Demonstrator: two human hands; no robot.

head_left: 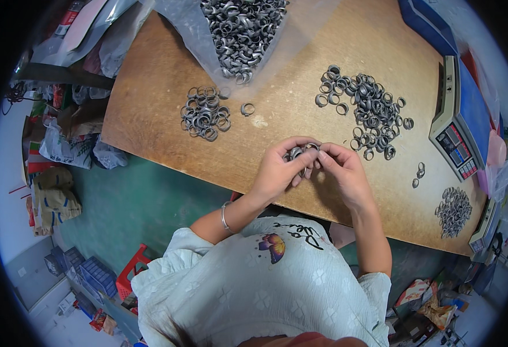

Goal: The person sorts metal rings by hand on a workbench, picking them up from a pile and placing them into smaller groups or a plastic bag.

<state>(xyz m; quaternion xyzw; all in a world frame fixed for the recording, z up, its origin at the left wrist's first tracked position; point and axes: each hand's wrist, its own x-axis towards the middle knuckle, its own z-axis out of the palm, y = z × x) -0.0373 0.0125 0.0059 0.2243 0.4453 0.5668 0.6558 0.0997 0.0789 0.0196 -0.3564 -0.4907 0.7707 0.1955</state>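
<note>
Over the table's front edge, my left hand (285,164) is closed around several grey metal rings (296,152). The thumb and fingertips of my right hand (341,167) meet the left fingers at one ring (311,147), which both hands seem to pinch. A loose pile of rings (205,113) lies to the left, with a single ring (248,109) beside it. Beyond my right hand spreads a larger pile of rings (373,104). Farther back, a clear plastic bag (193,41) lies open, with a heap of rings (245,37) in its mouth.
The wooden table (149,86) carries a digital scale (453,145) on the right and a second scale (481,236) near the right corner. A pile of small rings (453,212) lies between them. A red plastic stool (129,273) stands on the green floor behind me, left.
</note>
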